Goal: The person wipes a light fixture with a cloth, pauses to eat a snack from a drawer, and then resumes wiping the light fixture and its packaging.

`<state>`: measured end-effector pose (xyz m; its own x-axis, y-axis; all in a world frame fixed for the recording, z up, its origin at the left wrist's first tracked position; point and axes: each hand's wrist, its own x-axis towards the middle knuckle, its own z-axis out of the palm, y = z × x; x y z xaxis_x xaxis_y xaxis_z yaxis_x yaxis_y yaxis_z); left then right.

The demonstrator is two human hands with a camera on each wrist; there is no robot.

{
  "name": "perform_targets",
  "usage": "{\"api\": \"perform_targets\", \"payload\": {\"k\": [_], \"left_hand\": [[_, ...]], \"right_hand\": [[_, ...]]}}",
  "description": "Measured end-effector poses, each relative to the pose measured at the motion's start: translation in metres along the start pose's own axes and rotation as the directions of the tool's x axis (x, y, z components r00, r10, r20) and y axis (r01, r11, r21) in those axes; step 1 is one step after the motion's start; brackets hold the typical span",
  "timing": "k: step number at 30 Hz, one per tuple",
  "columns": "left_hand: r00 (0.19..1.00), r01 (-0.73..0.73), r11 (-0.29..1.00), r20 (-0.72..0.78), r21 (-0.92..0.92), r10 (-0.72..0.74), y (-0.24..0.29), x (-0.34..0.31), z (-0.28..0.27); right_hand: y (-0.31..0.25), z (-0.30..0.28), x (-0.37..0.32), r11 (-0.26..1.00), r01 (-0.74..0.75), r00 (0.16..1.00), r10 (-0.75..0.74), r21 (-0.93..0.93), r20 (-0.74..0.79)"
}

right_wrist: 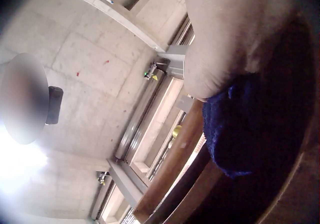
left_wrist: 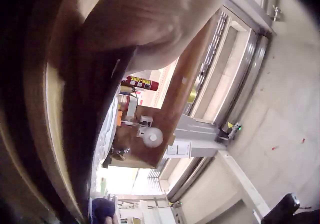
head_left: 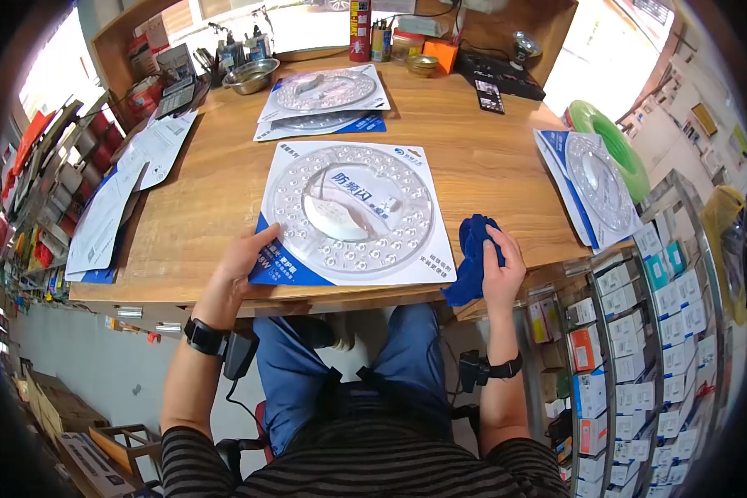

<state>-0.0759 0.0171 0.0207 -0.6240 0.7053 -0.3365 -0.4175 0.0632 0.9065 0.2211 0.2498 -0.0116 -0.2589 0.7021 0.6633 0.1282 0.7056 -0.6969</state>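
Note:
A flat blister pack with a round LED light module (head_left: 353, 207) lies at the table's front edge, in the head view. At its lower left corner my left hand (head_left: 245, 257) holds the card, thumb on top and the other fingers hidden. My right hand (head_left: 504, 270) grips a crumpled dark blue cloth (head_left: 471, 261) just beside the pack's right edge. That same blue cloth (right_wrist: 232, 129) hangs below the right hand (right_wrist: 235, 39) in the right wrist view. Only the wrist and heel of the left hand (left_wrist: 155, 24) fill the top of the left wrist view.
More LED packs (head_left: 324, 91) are stacked behind, and another pack (head_left: 589, 183) lies at the right edge beside a green coil (head_left: 614, 145). Upturned cards (head_left: 129, 195) lie at left. A phone (head_left: 489, 96), metal bowl (head_left: 251, 76) and red spray can (head_left: 359, 31) stand farther back.

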Motion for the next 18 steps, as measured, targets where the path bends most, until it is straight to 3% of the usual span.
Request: {"api": "perform_targets", "payload": {"k": [5,7,8,9,10,11,13,14,15,16,17,18], "left_hand": [[0.983,-0.178,0.966,0.08,0.189,0.166,0.0,-0.008,0.005],[0.891,-0.397,0.888,-0.135,0.232,0.434,-0.006,-0.013,0.011],[0.89,-0.397,0.889,-0.14,0.227,0.434,-0.009,-0.014,0.008],[0.825,-0.459,0.71,-0.039,0.535,0.563,-0.011,-0.014,0.003],[0.759,-0.47,0.434,0.102,0.769,0.643,-0.013,-0.016,-0.001],[0.757,-0.469,0.436,0.096,0.768,0.646,-0.018,-0.02,0.0],[0.659,-0.551,0.164,0.306,0.818,0.686,-0.029,-0.034,0.013],[0.657,-0.551,0.163,0.304,0.818,0.69,-0.029,-0.04,0.019],[0.627,-0.582,0.076,0.386,0.81,0.677,-0.029,-0.045,0.025],[0.598,-0.609,-0.007,0.465,0.793,0.653,-0.028,-0.05,0.031],[0.6,-0.611,0.001,0.463,0.791,0.653,-0.028,-0.052,0.036],[0.606,-0.575,-0.087,0.496,0.813,0.622,-0.029,-0.054,0.04]], "right_hand": [[0.004,0.0,-0.001,0.998,0.011,1.0,-0.01,-0.054,0.012],[0.004,0.001,-0.001,0.996,0.032,0.999,-0.032,-0.089,0.004],[0.004,0.0,-0.001,0.995,0.037,0.999,-0.036,-0.089,0.01],[0.004,0.0,-0.001,0.993,0.048,0.999,-0.047,-0.113,0.014],[0.003,0.0,0.0,0.989,0.059,0.998,-0.057,-0.135,0.018],[0.0,-0.001,0.003,0.989,0.064,0.998,-0.062,-0.133,0.022],[-0.009,-0.007,0.01,0.998,-0.007,0.986,0.019,-0.07,0.168],[-0.008,-0.007,0.012,0.999,0.034,0.979,-0.027,-0.027,0.204],[-0.019,-0.006,0.015,0.999,0.039,0.979,-0.033,-0.026,0.203],[-0.038,-0.005,0.017,0.982,0.183,0.94,-0.16,-0.049,0.3],[-0.054,-0.004,0.018,0.944,0.323,0.875,-0.273,-0.062,0.399],[-0.065,0.0,0.016,0.919,0.392,0.809,-0.327,-0.035,0.489]]}}
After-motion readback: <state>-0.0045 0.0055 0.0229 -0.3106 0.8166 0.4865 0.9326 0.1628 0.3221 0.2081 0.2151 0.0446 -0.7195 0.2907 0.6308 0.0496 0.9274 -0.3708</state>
